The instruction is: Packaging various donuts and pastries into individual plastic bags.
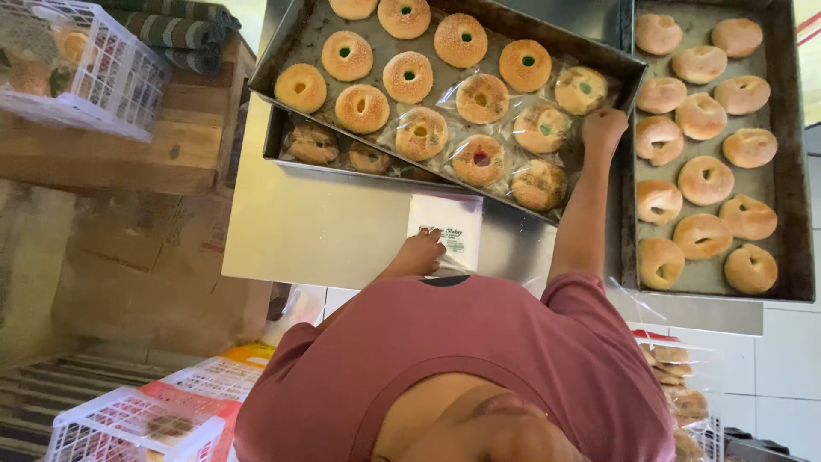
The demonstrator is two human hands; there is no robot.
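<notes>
Steel tabletop (342, 231) is packed with bun trays. Left hand (419, 254) rests flat, not gripping, on a stack of bags (446, 229), probably steadying it; its long side runs away from the person. Right hand (603, 128) pinches a wrapped bun (581, 90) at the tray (629, 73) corner.

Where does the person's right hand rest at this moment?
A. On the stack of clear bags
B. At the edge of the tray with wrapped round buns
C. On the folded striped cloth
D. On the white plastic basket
B: the right hand reaches up to the tray, beside a wrapped bun, while the left hand lies on the stack of clear bags.
</notes>
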